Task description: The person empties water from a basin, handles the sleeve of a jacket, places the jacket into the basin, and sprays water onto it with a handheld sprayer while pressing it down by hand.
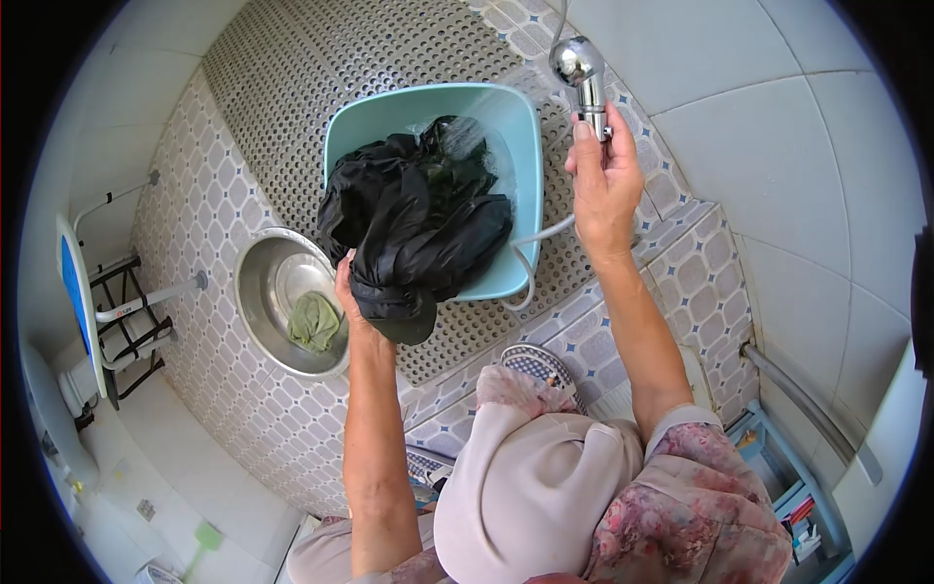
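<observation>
A light blue plastic tub (530, 175) holds a wet black garment (379, 200), part of which hangs over the near rim. My left hand (352, 302) grips the overhanging cloth at its left edge, with the fingers partly hidden beneath it. My right hand (608, 200) is wrapped around the handle of a chrome shower head (579, 66), held up to the right of the tub. Streaks and splashes of water show at the tub's far right, over the cloth.
Left of the tub, a steel basin (255, 282) contains a crumpled green cloth (313, 322). Beneath the tub lies a perforated mat (282, 68) on patterned tiles. A pale hose (545, 234) crosses the tub's right rim. A blue shelf rack (803, 477) stands lower right.
</observation>
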The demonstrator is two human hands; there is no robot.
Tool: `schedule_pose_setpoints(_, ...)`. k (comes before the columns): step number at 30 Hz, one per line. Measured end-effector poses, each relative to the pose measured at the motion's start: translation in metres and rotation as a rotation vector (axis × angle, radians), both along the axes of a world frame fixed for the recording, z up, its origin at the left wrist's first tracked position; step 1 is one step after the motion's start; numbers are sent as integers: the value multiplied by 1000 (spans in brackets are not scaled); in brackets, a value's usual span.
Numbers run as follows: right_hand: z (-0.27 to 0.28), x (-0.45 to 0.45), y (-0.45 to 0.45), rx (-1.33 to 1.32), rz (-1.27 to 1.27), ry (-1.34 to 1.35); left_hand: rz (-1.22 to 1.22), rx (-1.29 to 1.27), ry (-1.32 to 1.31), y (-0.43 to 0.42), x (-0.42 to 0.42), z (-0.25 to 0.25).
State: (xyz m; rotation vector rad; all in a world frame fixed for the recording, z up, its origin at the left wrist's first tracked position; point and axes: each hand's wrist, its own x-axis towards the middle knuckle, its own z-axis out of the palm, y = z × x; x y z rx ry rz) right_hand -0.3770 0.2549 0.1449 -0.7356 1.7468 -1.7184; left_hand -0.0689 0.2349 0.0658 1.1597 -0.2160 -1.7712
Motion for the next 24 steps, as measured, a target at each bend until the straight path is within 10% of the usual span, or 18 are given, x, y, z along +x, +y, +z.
schedule_pose_setpoints(11, -16, 0, 2, 147, -98, 439, 21, 15, 52, 0, -3, 0)
schedule_pose_setpoints(15, 6, -6, 18, 22, 22, -78, -1, -4, 42, 0, -4, 2)
schedule_pose_setpoints(24, 43, 21, 30, -4, 440, -309, -7, -18, 146, -5, -8, 3)
